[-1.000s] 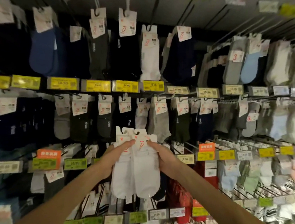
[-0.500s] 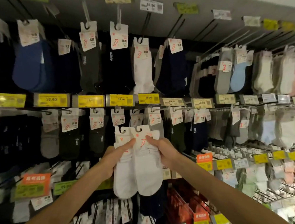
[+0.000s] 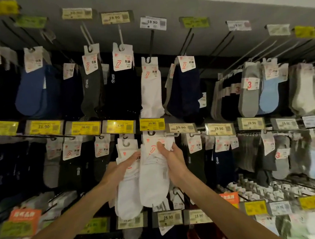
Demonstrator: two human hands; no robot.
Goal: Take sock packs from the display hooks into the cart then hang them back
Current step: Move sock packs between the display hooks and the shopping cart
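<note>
Sock packs [image 3: 184,87] in dark, blue, grey and white hang in rows from the hooks of a grey display wall [image 3: 219,7] that fills the view, with strips of yellow and pale price tags under each row. Two bare forearms reach up from the lower corners to the middle row. Between them two white packs are held side by side, touching, toes down, in front of that row's dark packs. The left white pack [image 3: 128,193] sits slightly lower; the left hand [image 3: 122,167] grips it near its paper label, thumb across the front and fingers behind. The right hand [image 3: 173,159] pinches the right white pack [image 3: 154,180] at its label, thumb on the front and fingers curled round its edge. That pack's hanger tab [image 3: 151,134] reaches just under a yellow 16.90 tag [image 3: 152,124]; whether it sits on a hook cannot be told.
</note>
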